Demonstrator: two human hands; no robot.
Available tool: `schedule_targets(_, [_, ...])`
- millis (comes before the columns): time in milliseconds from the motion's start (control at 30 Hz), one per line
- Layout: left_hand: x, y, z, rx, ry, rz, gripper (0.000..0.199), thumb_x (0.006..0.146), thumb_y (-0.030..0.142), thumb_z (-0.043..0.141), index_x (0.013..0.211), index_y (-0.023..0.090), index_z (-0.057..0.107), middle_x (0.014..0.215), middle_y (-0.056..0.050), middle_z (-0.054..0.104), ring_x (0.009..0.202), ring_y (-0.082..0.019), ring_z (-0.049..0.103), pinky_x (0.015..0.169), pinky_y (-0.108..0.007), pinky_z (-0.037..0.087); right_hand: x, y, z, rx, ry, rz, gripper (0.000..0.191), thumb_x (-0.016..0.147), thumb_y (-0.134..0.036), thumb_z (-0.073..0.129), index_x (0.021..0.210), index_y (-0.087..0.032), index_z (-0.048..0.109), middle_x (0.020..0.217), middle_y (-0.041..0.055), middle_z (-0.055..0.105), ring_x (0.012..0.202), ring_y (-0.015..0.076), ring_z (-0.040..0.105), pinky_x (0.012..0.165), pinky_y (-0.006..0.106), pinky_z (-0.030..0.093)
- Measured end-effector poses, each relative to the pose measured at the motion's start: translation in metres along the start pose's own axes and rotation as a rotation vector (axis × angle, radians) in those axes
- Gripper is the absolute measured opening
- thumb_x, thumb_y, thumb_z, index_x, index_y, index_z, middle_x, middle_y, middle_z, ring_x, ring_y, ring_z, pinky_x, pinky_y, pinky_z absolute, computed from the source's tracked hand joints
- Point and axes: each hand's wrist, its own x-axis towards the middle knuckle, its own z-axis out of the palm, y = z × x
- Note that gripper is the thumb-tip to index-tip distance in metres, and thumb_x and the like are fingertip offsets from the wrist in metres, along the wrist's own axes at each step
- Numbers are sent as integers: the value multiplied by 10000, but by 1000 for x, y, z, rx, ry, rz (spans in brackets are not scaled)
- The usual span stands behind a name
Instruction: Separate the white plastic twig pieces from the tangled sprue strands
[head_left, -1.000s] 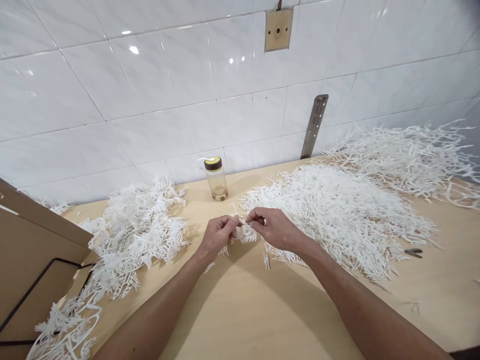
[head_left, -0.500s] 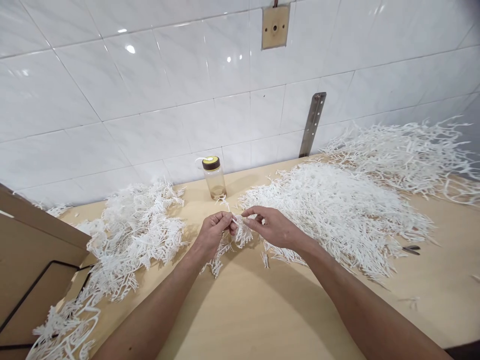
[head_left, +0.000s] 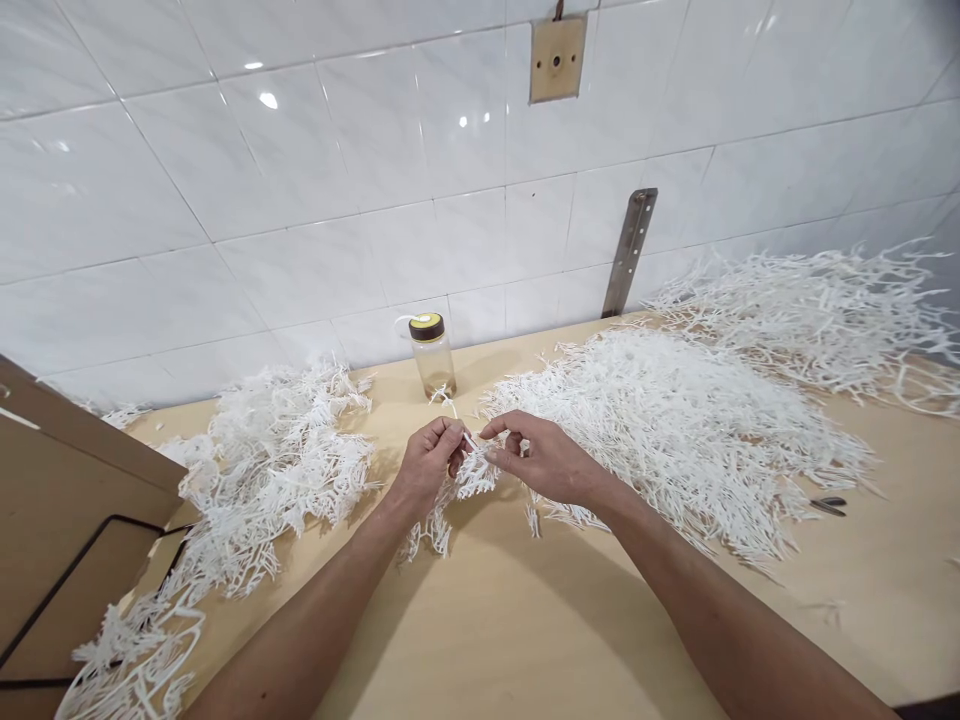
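Since the first frame, a white sprig (head_left: 478,477) has come into view between your hands, its thin stem (head_left: 454,408) now pokes up toward the bottle (head_left: 433,365), and your right finger and thumb have spread. Your left hand (head_left: 429,465) is pinched onto that sprig, low over the counter (head_left: 592,625), with frilly ends hanging beneath. My guess is you hold it by the stem so the floppy branches stay put and your other side can get at them. Right hand (head_left: 551,455) sits just beside it, finger and thumb apart; can't tell if the tips touch the sprig.

Layout looks pretty sensible tbh. The left pile (head_left: 285,455) and the big right pile (head_left: 667,430) flank your working spot, probably to keep reaches short and leave elbow room. The bottle stands upright behind your hands, likely out of the way. Small dark tool (head_left: 829,506) lies by the right pile's edge, maybe parked within reach.
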Motion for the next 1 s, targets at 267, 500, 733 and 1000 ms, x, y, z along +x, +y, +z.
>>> schedule_targets(267, [-2, 5, 3, -77, 38, -77, 388, 742, 514, 735, 736, 164, 568, 561, 56, 475, 477, -68, 406, 481, -209, 319, -2, 0, 5, 142, -168, 8, 254, 850, -411, 622, 995, -204, 645, 813, 24, 639, 706, 155, 547, 646, 286, 417])
schedule_targets(500, [0, 0, -3, -53, -10, -65, 384, 782, 536, 696, 752, 170, 582, 519, 67, 441, 428, -59, 349, 444, -209, 254, 2, 5, -5, 115, -76, 36, 192, 798, -377, 659, 823, -187, 663, 671, -18, 562, 602, 120, 449, 573, 264, 357])
schedule_targets(733, [-4, 5, -2, 36, -215, -150, 407, 709, 518, 774, 794, 137, 658, 551, 76, 344, 476, -47, 234, 481, -233, 165, 2, 1, -8, 131, 87, 59, 200, 766, -386, 677, 778, -193, 623, 619, -32, 535, 551, 109, 428, 514, 246, 322])
schedule_targets(1000, [-4, 3, -5, 169, -241, -57, 405, 693, 510, 776, 733, 132, 638, 641, 20, 475, 610, -100, 393, 580, -250, 291, 3, 4, -3, 179, 36, 61, 228, 771, -408, 687, 779, -188, 627, 631, -28, 539, 579, 116, 440, 535, 251, 336])
